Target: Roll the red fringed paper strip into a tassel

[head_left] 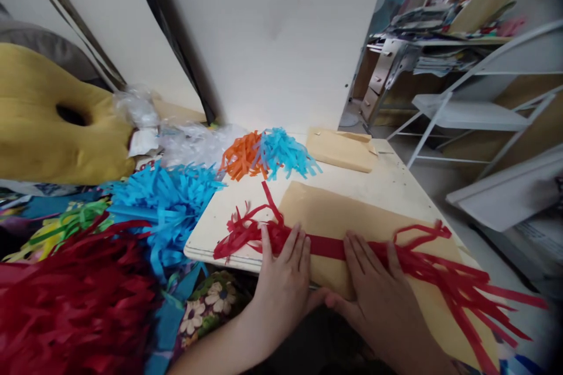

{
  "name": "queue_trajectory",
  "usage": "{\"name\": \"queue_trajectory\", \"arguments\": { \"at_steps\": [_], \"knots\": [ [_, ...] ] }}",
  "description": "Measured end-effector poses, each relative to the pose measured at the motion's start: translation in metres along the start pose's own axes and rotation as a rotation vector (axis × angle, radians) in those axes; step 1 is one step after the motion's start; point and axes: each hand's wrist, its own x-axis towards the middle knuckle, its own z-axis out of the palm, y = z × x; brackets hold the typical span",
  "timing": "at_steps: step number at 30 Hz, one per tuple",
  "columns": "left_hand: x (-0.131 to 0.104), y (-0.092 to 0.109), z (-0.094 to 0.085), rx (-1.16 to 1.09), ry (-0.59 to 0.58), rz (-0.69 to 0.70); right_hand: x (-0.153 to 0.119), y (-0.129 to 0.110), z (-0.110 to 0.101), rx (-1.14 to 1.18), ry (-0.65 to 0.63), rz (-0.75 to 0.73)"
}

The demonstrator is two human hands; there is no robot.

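A strip of red tissue paper [326,247] with fringed ends lies across a sheet of brown paper [373,211] on the white table. My left hand [285,272] rests flat on the strip's left part, fingers stretched out beside its loose fringe. Pressed flat on the right part is my right hand [378,290], fingers spread. Both thumbs point inward and nearly meet at the near side of the brown paper. Long red strands fan out past my right hand over the paper and the table's right edge. Parts of the strip are hidden under my fingers.
Orange fringe [244,155] and blue fringe [285,152] lie at the back of the white table [250,202], left of a folded brown paper packet [341,149]. Left are piles of blue fringe [169,199] and red fringe [74,299], and a yellow cushion [48,123]. A white folding chair [475,111] stands right.
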Motion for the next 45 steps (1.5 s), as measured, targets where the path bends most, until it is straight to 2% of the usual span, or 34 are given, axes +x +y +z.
{"name": "queue_trajectory", "arguments": {
  "at_steps": [5,10,16,20,24,30,37,45],
  "knots": [
    [0.001,0.0,0.003,0.003,0.017,-0.022,-0.01,0.014,0.003,-0.093,0.048,0.013],
    [0.0,0.002,0.007,0.031,0.037,-0.037,-0.015,0.018,0.003,-0.095,0.054,0.023],
    [0.006,0.0,0.005,0.112,0.084,0.111,-0.007,0.01,-0.003,-0.13,0.141,0.074],
    [0.008,-0.003,0.005,0.071,0.098,0.216,-0.003,0.004,-0.007,0.062,0.179,-0.002],
    [0.008,-0.003,0.004,-0.029,0.109,0.215,-0.003,0.003,-0.005,0.266,0.174,-0.007],
    [0.008,-0.002,0.003,-0.064,0.128,0.226,-0.001,0.002,-0.002,0.337,0.196,-0.002],
    [0.009,-0.001,0.006,-0.07,0.083,0.265,0.001,0.0,-0.002,0.358,0.193,-0.041],
    [0.01,-0.01,0.003,-0.333,-0.021,0.177,0.006,-0.003,-0.005,0.387,0.192,-0.026]
  ]
}}
